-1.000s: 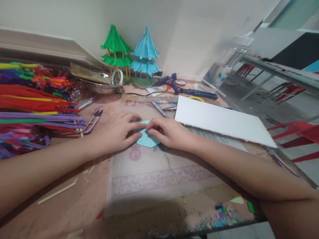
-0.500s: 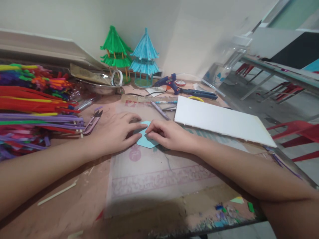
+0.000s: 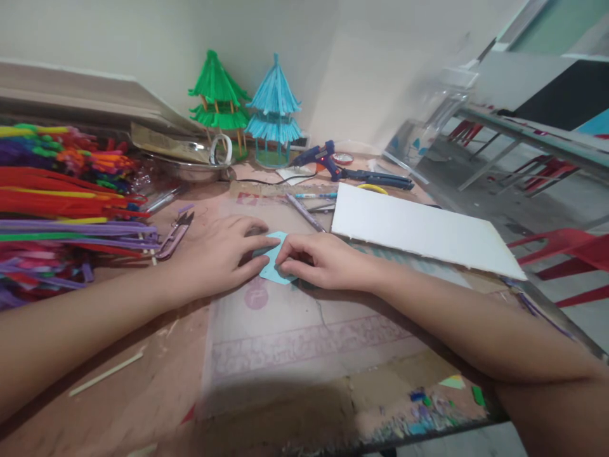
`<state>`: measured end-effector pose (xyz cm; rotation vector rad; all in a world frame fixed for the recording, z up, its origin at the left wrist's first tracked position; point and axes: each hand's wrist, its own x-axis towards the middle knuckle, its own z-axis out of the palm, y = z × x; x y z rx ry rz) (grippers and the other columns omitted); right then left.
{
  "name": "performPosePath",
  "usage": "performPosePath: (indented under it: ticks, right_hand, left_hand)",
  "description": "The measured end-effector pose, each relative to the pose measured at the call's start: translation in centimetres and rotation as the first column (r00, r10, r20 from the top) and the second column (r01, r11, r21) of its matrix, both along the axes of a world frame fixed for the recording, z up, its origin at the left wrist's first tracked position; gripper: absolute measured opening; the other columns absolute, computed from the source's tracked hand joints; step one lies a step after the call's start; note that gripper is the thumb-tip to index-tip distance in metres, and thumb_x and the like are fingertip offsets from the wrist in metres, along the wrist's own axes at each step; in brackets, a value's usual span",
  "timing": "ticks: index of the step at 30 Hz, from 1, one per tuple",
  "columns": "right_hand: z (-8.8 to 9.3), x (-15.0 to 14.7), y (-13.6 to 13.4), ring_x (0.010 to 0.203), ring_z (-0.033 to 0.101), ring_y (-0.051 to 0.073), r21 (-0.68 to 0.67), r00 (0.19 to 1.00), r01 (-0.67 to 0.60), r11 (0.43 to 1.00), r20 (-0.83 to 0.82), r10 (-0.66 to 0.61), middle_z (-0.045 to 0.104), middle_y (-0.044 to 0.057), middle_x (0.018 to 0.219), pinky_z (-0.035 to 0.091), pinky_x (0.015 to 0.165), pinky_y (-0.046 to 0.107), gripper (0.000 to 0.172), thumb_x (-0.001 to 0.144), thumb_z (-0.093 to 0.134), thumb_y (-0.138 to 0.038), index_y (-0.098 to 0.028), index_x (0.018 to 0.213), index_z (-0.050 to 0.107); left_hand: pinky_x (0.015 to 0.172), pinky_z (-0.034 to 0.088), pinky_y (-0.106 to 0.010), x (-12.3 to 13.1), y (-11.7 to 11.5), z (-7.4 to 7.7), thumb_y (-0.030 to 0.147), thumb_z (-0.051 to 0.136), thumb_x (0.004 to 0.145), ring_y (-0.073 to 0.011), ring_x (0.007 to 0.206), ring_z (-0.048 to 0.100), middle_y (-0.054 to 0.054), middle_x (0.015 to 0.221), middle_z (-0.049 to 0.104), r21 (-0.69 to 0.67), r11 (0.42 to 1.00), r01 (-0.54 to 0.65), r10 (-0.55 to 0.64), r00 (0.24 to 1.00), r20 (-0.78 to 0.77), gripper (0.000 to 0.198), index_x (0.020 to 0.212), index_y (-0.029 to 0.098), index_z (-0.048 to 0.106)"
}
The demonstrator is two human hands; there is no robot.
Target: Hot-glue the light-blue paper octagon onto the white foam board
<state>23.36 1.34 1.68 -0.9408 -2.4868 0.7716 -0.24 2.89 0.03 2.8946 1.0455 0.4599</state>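
Note:
A small light-blue paper piece [image 3: 273, 265] lies on the worn work mat [image 3: 295, 330] in the middle of the table. My left hand [image 3: 214, 254] rests on its left side, fingers curled with the tips pressing the paper. From the right, my right hand [image 3: 323, 259] pinches the paper's edge with bent fingers. Both hands cover most of the piece; only a narrow strip shows between them.
A pile of coloured pipe cleaners [image 3: 66, 203] fills the left side, with small snips [image 3: 175, 232] beside it. A white board [image 3: 423, 230] lies to the right. At the back stand a green pagoda model [image 3: 217, 101], a blue one [image 3: 274, 108], a glue gun [image 3: 323, 158] and a metal bowl [image 3: 195, 166].
My hands have closed in over the blue paper, so less of it shows than a second ago. Both hands stay in the same place.

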Motion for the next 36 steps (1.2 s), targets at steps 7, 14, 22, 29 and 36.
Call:
performPosePath:
  ticks: [7, 14, 22, 29, 36]
  right_hand:
    - [0.2, 0.0, 0.0, 0.066, 0.055, 0.012, -0.032, 0.999, -0.025, 0.999, 0.024, 0.026, 0.065, -0.003, 0.073, 0.035, 0.066, 0.024, 0.004, 0.093, 0.061, -0.021, -0.019, 0.092, 0.065]
    - [0.3, 0.2, 0.1, 0.067, 0.057, 0.012, -0.104, 0.998, -0.052, 0.993, -0.032, 0.049, 0.068, -0.001, 0.076, 0.039, 0.066, 0.025, 0.005, 0.09, 0.061, -0.02, -0.017, 0.089, 0.065]
    - [-0.5, 0.5, 1.0, 0.066, 0.056, 0.013, -0.151, 0.944, 0.141, 0.978, -0.276, -0.179, 0.068, 0.001, 0.08, 0.043, 0.062, 0.025, 0.015, 0.091, 0.056, -0.032, -0.018, 0.095, 0.062]
    - [-0.9, 0.1, 0.6, 0.064, 0.054, 0.012, -0.006, 0.982, 0.095, 0.995, -0.161, -0.095, 0.061, -0.003, 0.072, 0.039, 0.064, 0.024, 0.01, 0.094, 0.058, -0.026, -0.019, 0.094, 0.065]
    - [-0.3, -0.7, 0.2, 0.072, 0.057, 0.013, 0.086, 0.995, 0.104, 0.991, 0.0, -0.104, 0.069, 0.002, 0.085, 0.037, 0.068, 0.025, 0.008, 0.096, 0.058, -0.02, -0.018, 0.098, 0.065]
  left_hand:
    - [0.1, 0.051, -0.052, -0.1, 0.0, 0.1, 0.045, 0.04, 0.1, -0.0333, 0.117, 0.062, -0.015, 0.128, 0.066, 0.004, 1.0, 0.014, -0.014, 1.0, 0.002, 0.047, 0.128, 0.023, 0.072]
    - [0.1, 0.051, -0.052, -0.1, 0.0, 0.1, 0.044, 0.039, 0.101, -0.0333, 0.117, 0.062, -0.015, 0.128, 0.066, 0.021, 1.0, 0.018, -0.017, 1.0, -0.01, 0.048, 0.129, 0.022, 0.071]
    - [0.101, 0.05, -0.049, -0.6, 0.9, 0.0, 0.04, 0.04, 0.102, -0.0304, 0.117, 0.062, -0.012, 0.13, 0.066, -0.005, 0.998, 0.068, -0.068, 0.998, 0.01, 0.044, 0.131, 0.028, 0.07]
    - [0.099, 0.05, -0.042, -1.1, 1.7, -0.3, 0.039, 0.042, 0.102, -0.025, 0.111, 0.065, -0.008, 0.124, 0.07, -0.044, 0.993, 0.106, -0.1, 0.988, 0.12, 0.039, 0.113, 0.027, 0.077]
    - [0.099, 0.05, -0.042, -0.6, 0.9, 0.2, 0.043, 0.046, 0.099, -0.0266, 0.112, 0.064, -0.011, 0.122, 0.069, -0.037, 0.995, 0.09, -0.087, 0.992, 0.087, 0.037, 0.107, 0.019, 0.075]
